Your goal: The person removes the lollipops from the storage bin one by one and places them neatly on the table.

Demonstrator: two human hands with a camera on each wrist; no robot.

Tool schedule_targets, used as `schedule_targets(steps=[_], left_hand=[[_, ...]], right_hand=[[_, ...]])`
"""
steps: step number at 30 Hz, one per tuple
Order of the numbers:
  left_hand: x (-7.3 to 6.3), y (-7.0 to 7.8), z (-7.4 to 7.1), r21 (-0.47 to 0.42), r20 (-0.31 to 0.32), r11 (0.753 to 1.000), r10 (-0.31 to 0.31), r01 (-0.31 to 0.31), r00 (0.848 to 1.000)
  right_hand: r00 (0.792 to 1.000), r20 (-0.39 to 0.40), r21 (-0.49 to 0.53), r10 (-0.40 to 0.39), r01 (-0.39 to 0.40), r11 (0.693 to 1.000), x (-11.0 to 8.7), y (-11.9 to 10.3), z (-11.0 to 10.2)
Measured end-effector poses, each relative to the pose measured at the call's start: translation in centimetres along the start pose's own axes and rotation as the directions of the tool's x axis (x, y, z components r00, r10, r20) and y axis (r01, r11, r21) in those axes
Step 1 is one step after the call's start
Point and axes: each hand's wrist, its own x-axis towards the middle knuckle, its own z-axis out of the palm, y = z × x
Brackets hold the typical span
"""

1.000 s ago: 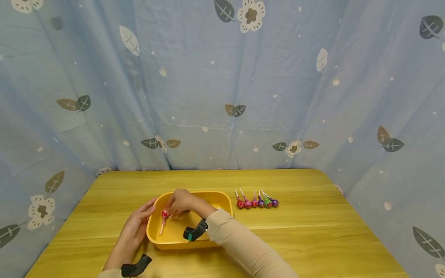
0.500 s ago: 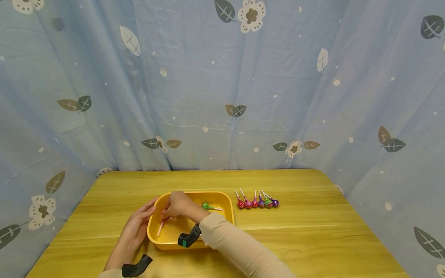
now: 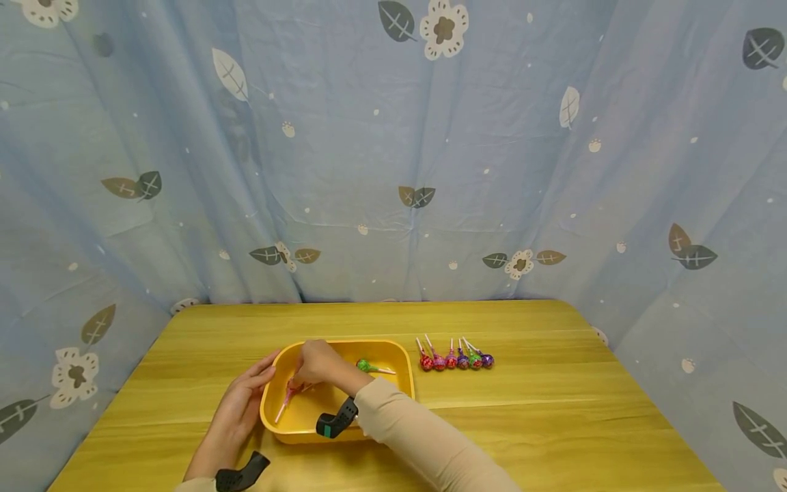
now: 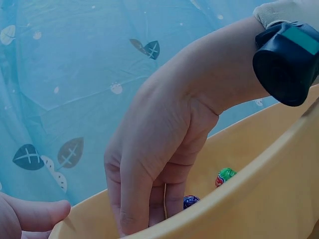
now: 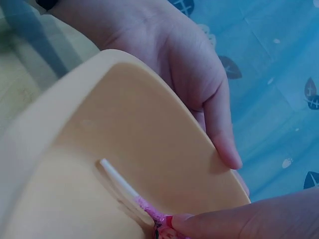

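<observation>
My left hand (image 3: 236, 406) rests against the left end of a yellow plastic bin (image 3: 335, 438). Its thumb touches the rim and its fingers lie along the outer wall. Inside that end, my right hand (image 3: 316, 362) reaches down and pinches a pink-wrapped lollipop (image 5: 153, 213) at its candy head. The lollipop's white stick (image 5: 118, 178) points toward the bin's near left corner. A green lollipop (image 3: 364, 365) lies by the bin's far wall, stick to the right. Behind the right fingers in the left wrist view shows a purple lollipop (image 4: 191, 201), partly hidden.
Right of the bin, several lollipops in red, pink, purple and green wrappers, a red one (image 3: 426, 361) leftmost, lie in a row with sticks pointing away. The wooden table (image 3: 553, 417) ends at a blue patterned curtain (image 3: 344, 150).
My right hand has moved slightly left onto the pink lollipop's head, and the stick end has shifted a little left and nearer. The green lollipop has come into sight. My left hand stays.
</observation>
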Motion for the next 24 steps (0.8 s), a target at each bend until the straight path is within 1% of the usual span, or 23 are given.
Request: schedule_targets(steps=[2,4,6,7,9,11,13,15,19,22,24], left_hand=[[0.0,-0.1,0.0,-0.006,0.005,1.000,0.000,0.000,1.000],[0.1,-0.2,0.0,-0.006,0.010,1.000,0.002,-0.002,1.000],[0.2,-0.2,-0.1,-0.002,0.012,1.000,0.008,-0.008,1.000],[0.2,-0.3,-0.1,0.002,0.014,1.000,0.010,-0.010,1.000],[0.3,-0.3,-0.2,0.008,0.017,1.000,0.011,-0.011,1.000],[0.3,-0.3,-0.2,0.013,0.013,1.000,0.010,-0.011,1.000],[0.3,-0.2,-0.2,0.020,0.003,1.000,-0.001,0.000,1.000],[0.2,-0.2,-0.2,0.021,-0.004,1.000,-0.008,0.008,1.000],[0.1,0.0,-0.1,0.016,-0.012,1.000,-0.012,0.012,1.000],[0.0,0.0,0.0,0.008,-0.007,1.000,-0.005,0.005,1.000],[0.0,0.0,0.0,0.008,0.000,1.000,-0.002,0.002,1.000]], right_hand=[[1.000,0.009,0.010,-0.001,0.001,1.000,-0.1,0.2,-0.1],[1.000,0.018,0.041,0.005,-0.005,0.999,-0.1,0.6,-0.2],[0.999,0.033,0.125,0.014,-0.018,0.992,-0.3,0.9,-0.3],[0.999,0.041,0.177,0.021,-0.028,0.984,-0.3,1.1,-0.5],[0.997,0.060,0.296,0.040,-0.056,0.954,-0.6,1.5,-0.8],[0.996,0.076,0.405,0.052,-0.079,0.911,-0.9,1.8,-1.1],[0.995,0.085,0.476,0.059,-0.092,0.874,-1.3,2.2,-1.3],[0.994,0.094,0.524,0.063,-0.104,0.845,-1.6,2.6,-1.6],[0.993,0.108,0.592,0.053,-0.107,0.799,-2.3,3.4,-2.1],[0.995,0.092,0.628,0.033,-0.084,0.774,-2.8,4.1,-2.5],[0.997,0.079,0.639,0.026,-0.070,0.766,-3.2,4.7,-2.7]])
